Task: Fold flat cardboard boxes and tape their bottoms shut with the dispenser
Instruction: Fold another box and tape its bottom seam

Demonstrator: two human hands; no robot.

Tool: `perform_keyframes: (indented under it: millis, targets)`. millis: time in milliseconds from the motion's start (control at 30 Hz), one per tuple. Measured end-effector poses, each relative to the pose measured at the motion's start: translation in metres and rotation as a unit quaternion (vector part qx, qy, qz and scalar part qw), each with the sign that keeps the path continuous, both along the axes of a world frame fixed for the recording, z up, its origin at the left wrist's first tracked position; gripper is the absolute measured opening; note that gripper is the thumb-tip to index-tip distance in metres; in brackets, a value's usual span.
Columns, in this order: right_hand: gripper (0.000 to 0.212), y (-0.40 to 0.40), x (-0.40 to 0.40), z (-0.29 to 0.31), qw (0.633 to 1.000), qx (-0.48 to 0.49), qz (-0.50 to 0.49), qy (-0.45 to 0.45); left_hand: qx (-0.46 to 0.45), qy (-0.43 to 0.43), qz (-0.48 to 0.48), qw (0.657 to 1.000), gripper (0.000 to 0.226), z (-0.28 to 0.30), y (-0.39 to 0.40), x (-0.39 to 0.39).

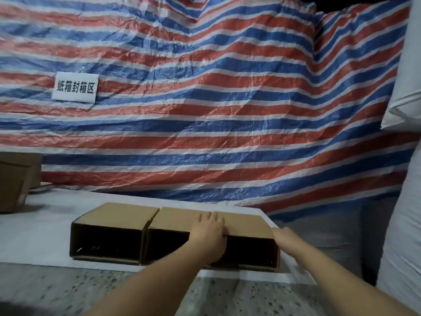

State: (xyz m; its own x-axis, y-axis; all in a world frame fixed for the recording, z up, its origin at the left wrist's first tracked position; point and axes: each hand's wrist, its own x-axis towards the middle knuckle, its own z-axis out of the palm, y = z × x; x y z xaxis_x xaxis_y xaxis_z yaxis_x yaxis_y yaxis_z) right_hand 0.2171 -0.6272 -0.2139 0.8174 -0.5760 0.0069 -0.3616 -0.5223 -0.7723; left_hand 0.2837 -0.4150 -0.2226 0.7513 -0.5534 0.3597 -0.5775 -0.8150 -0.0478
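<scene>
Two folded brown cardboard boxes stand side by side on a white sheet (45, 233), their dark open sides facing me. The left box (114, 215) is untouched. My left hand (208, 229) lies on the top panel of the right box (241, 222), at its front edge, with straight fingers spread over the cardboard. My right hand (283, 234) reaches to that box's upper right corner, its fingers stretched out against the right side; it is blurred. No tape dispenser is in view.
Another brown cardboard box (16, 181) stands at the far left of the sheet. A red, white and blue striped tarp (227, 110) with a white label (75, 87) hangs behind. White sacks (403, 201) rise on the right. Speckled floor (68, 290) lies in front.
</scene>
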Motion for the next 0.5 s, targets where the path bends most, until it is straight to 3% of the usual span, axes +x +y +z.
perform_keyframes:
  millis: [100, 233, 267, 333, 400, 500]
  targets:
    - [0.047, 0.014, -0.014, 0.025, 0.997, -0.062, -0.018, -0.032, -0.012, -0.019, -0.022, 1.0, 0.049, 0.027, 0.018, -0.023]
    - [0.014, 0.055, -0.048, 0.077, 0.981, -0.168, -0.048, -0.086, -0.047, -0.034, -0.049, 0.997, 0.009, 0.078, 0.062, -0.072]
    - [0.013, 0.068, -0.058, 0.093, 0.975, -0.189, -0.052, -0.107, -0.046, -0.051, -0.05, 0.996, 0.008, 0.093, 0.076, -0.085]
    - [0.01, 0.1, -0.078, 0.129, 0.968, -0.192, -0.042, -0.156, -0.028, -0.091, -0.05, 0.994, 0.022, 0.124, 0.111, -0.115]
    - [0.012, 0.139, -0.105, 0.161, 0.965, -0.191, -0.016, -0.181, -0.028, -0.131, -0.036, 0.99, 0.017, 0.152, 0.147, -0.147]
    - [0.033, 0.197, -0.147, 0.192, 0.96, -0.191, 0.029, -0.2, -0.072, -0.161, -0.009, 0.984, 0.064, 0.18, 0.198, -0.197]
